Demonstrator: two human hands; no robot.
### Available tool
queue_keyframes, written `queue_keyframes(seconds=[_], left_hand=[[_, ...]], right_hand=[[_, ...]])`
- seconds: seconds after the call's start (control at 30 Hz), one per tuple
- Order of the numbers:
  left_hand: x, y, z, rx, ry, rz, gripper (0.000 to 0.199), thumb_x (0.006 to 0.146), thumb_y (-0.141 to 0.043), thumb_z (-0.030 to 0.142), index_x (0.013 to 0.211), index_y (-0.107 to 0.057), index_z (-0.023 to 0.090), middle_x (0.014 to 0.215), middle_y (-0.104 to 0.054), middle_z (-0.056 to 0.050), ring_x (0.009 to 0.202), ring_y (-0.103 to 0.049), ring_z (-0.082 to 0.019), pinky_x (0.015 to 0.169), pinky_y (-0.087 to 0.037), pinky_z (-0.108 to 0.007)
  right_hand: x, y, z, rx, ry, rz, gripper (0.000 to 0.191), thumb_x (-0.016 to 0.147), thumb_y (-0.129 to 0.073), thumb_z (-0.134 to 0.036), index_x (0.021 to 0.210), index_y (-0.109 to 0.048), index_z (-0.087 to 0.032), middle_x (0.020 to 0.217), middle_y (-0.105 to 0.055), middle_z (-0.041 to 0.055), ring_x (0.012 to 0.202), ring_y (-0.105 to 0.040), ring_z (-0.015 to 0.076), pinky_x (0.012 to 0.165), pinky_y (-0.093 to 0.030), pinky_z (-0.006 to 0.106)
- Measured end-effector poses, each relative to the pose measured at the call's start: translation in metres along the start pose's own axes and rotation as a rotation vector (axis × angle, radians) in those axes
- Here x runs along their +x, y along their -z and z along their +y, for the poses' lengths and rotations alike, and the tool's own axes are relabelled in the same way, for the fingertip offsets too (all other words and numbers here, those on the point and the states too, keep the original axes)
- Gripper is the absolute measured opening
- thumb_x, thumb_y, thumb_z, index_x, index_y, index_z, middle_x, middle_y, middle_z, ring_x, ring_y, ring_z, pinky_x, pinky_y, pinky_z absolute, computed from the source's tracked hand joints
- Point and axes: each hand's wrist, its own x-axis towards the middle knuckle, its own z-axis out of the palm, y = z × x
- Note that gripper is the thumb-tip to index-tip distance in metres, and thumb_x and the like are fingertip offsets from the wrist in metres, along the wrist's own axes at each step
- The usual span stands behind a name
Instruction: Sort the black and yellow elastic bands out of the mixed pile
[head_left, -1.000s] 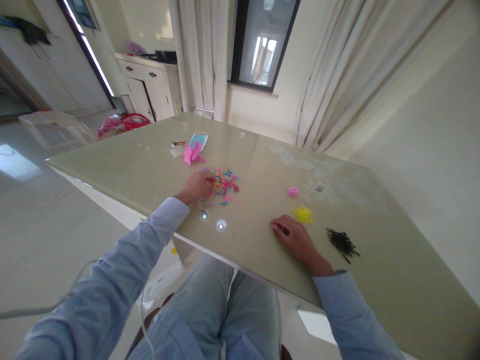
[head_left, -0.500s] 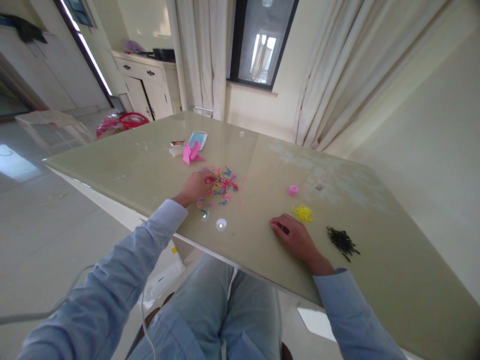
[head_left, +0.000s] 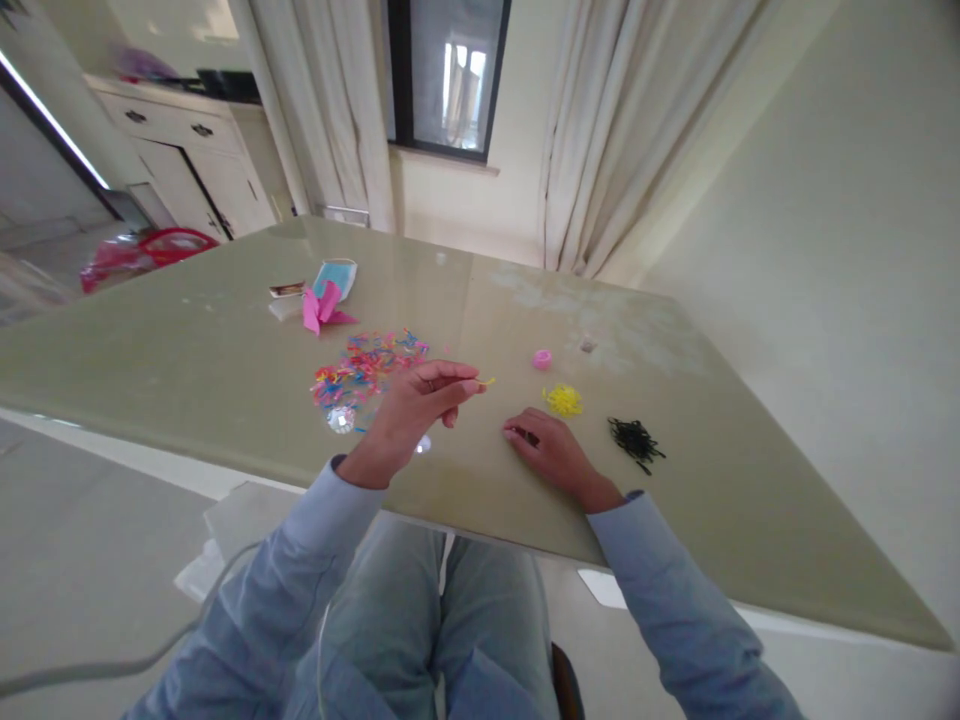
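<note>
My left hand (head_left: 427, 405) is raised over the table, its thumb and forefinger pinched on a small yellow rubber band (head_left: 487, 381). Left of and behind that hand spreads a mixed pile of coloured rubber bands (head_left: 364, 365), partly covered by it. My right hand (head_left: 547, 445) rests on the tabletop with fingers curled and closed; whether anything is inside is hidden. Just beyond its knuckles lies a yellow pile of rubber bands (head_left: 563, 400). A pile of black strips or bands (head_left: 634, 440) is farther right, and a small pink bundle (head_left: 542, 359) sits behind the yellow pile.
Toward the back left of the glossy table (head_left: 465, 480) lie a blue face mask (head_left: 339, 275), a folded pink piece (head_left: 322, 308) and a small brown-and-white item (head_left: 286, 290). A cable (head_left: 112, 668) runs at lower left.
My left hand has lifted from the mixed pile and moved right with a yellow rubber band. My right hand keeps its place by the yellow pile. The camera view has turned right.
</note>
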Motion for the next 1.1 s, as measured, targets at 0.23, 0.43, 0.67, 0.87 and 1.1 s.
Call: queue_keyframes(seconds=[0.23, 0.43, 0.67, 0.87, 1.1], left_hand=[[-0.003, -0.051, -0.002, -0.107, 0.057, -0.133, 0.027, 0.07, -0.08, 0.037, 0.088, -0.072, 0.018, 0.084, -0.077, -0.006, 0.043, -0.046, -0.004, 0.041, -0.037, -0.021], [0.004, -0.069, -0.005, -0.116, 0.083, -0.154, 0.028, 0.068, -0.081, 0.035, 0.087, -0.071, 0.017, 0.079, -0.076, -0.006, 0.041, -0.044, -0.004, 0.04, -0.035, -0.02], [0.014, -0.08, -0.014, -0.047, 0.071, -0.185, 0.03, 0.069, -0.08, 0.037, 0.089, -0.072, 0.017, 0.078, -0.075, -0.005, 0.044, -0.047, -0.005, 0.041, -0.038, -0.02], [0.059, -0.095, -0.038, 0.337, -0.099, -0.185, 0.017, 0.074, -0.073, 0.028, 0.086, -0.074, 0.016, 0.08, -0.074, -0.004, 0.05, -0.056, -0.009, 0.047, -0.044, -0.021], [0.107, -0.109, -0.078, 0.822, -0.276, -0.321, 0.015, 0.078, -0.063, 0.011, 0.084, -0.077, 0.016, 0.087, -0.077, -0.006, 0.077, -0.069, -0.017, 0.079, -0.054, -0.029]], right_hand=[[0.0, 0.001, -0.002, -0.03, -0.011, -0.017, 0.013, 0.092, -0.057, -0.02, 0.091, -0.069, -0.02, 0.091, -0.069, 0.0044, 0.082, -0.061, 0.0169, 0.077, -0.043, 0.028], [0.001, -0.003, 0.0, -0.016, -0.007, -0.009, 0.013, 0.089, -0.057, -0.016, 0.081, -0.066, -0.02, 0.086, -0.07, 0.0032, 0.08, -0.06, 0.0164, 0.074, -0.041, 0.027], [0.001, -0.009, 0.003, -0.08, -0.03, 0.023, 0.01, 0.087, -0.059, -0.016, 0.08, -0.065, -0.02, 0.077, -0.068, 0.0031, 0.073, -0.058, 0.0178, 0.066, -0.037, 0.027], [0.002, -0.006, 0.0, -0.12, -0.04, -0.01, 0.01, 0.089, -0.059, -0.02, 0.086, -0.069, -0.019, 0.081, -0.068, 0.0044, 0.071, -0.058, 0.0172, 0.065, -0.038, 0.028], [0.004, -0.004, 0.0, -0.119, -0.046, -0.052, 0.014, 0.089, -0.059, -0.018, 0.09, -0.073, -0.016, 0.088, -0.074, 0.0079, 0.076, -0.063, 0.0186, 0.067, -0.042, 0.028]])
